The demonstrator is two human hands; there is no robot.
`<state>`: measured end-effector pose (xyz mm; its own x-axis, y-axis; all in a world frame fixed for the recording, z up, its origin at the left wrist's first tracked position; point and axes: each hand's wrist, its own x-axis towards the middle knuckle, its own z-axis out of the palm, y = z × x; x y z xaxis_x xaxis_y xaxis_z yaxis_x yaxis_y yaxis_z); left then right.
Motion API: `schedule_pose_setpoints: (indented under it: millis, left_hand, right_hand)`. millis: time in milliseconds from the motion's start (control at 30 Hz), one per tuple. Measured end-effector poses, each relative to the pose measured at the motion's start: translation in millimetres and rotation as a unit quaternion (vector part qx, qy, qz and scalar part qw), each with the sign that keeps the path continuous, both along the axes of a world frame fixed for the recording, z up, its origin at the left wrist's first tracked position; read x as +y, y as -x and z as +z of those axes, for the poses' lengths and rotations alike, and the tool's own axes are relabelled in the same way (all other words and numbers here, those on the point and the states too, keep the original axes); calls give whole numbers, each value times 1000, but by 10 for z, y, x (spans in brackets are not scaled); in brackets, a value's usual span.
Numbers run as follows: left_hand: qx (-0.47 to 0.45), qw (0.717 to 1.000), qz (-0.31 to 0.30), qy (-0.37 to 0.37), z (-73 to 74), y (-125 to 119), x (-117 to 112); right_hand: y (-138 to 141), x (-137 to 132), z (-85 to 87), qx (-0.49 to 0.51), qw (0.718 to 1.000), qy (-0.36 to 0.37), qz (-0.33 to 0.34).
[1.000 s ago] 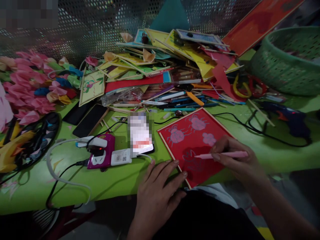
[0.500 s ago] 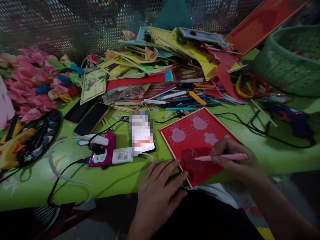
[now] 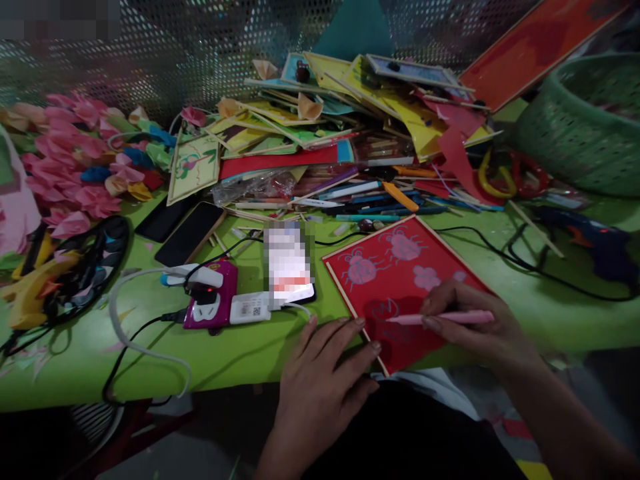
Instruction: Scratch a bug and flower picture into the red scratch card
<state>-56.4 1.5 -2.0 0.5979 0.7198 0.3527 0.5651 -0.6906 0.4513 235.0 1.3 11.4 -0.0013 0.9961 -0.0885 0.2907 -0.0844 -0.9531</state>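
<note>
A red card (image 3: 345,257) with thin wooden strips along its edges lies at the front of the table. Pink bug and flower drawings mark its far part, and outlined shapes show nearer to me. My right hand (image 3: 473,327) pinches a pink marker (image 3: 460,318), its tip at the outlined drawing on the card. My left hand (image 3: 325,380) lies with fingers spread, fingertips on the card's left edge. Left of the card is a lit phone (image 3: 290,263), its screen blurred out, with a white cable plugged into it.
A purple power strip (image 3: 213,303) with chargers and cables sits to the left. Behind are two dark phones (image 3: 190,233), heaped markers and framed cards (image 3: 320,107). Pink paper flowers (image 3: 75,160) and a yellow glue gun (image 3: 35,287) lie left; a blue glue gun (image 3: 595,240) and green basket (image 3: 575,127) stand right.
The view has shifted slightly, so everything on the table appears a little further right. The marker tip has moved slightly left over the card; my left hand stays at its edge.
</note>
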Motion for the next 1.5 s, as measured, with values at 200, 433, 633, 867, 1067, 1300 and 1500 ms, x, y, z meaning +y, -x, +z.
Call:
schedule_pose_setpoints:
  millis: [200, 433, 633, 867, 1067, 1300, 1500]
  left_hand:
    - [-3, 1000, 1, 2, -5, 1, 6]
    - [3, 1000, -1, 2, -11, 10, -1]
    - [6, 1000, -3, 3, -3, 1, 3]
    - [-2, 1000, 3, -2, -26, 6, -1]
    - [3, 1000, 1, -4, -37, 10, -11]
    - [4, 1000, 4, -10, -38, 8, -10]
    - [1, 1000, 3, -11, -42, 8, -12]
  right_hand:
    - [27, -12, 14, -11, 1000, -6, 2]
    - [27, -6, 6, -28, 999, -9, 12]
    - [41, 3, 4, -53, 998, -19, 12]
    - [104, 47, 78, -66, 998, -15, 6]
    - [97, 50, 75, -79, 997, -9, 0]
    - [111, 60, 84, -85, 996, -12, -8]
    - [101, 50, 55, -78, 997, -13, -4]
